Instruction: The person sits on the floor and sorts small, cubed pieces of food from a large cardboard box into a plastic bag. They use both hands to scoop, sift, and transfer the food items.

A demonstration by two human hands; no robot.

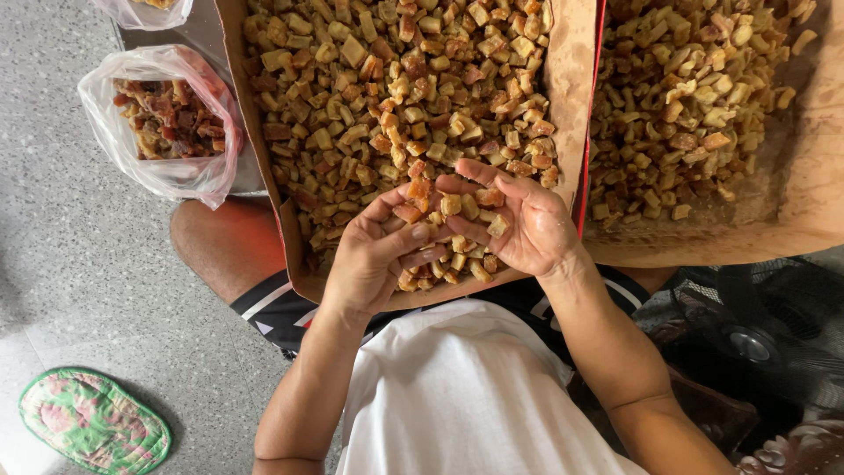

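Head view, hands: we see the left hand point(374, 259) and the right hand point(514, 224) brought together over the near edge of a cardboard box point(563, 97).
Right hand: we find it spread open, palm up, cupping a small heap of diced pieces point(466, 215), tan and reddish brown.
Left hand: we see its fingers curled loosely, the thumb and fingertips point(413, 211) touching the pieces on the right palm; whether it pinches one we cannot tell.
Box contents: we see the box filled with the same diced pieces, spread nearly wall to wall.
Second box: we see another cardboard box point(809, 176) just right of the first, its pieces piled toward the far left corner.
Bag: left of the boxes we see a clear plastic bag point(167, 123) open on the floor point(70, 264), holding darker reddish pieces.
Floor: we note a green flowered slipper point(92, 422) near the lower left.
Right edge: we see a dark fan grille point(756, 334) below the second box.
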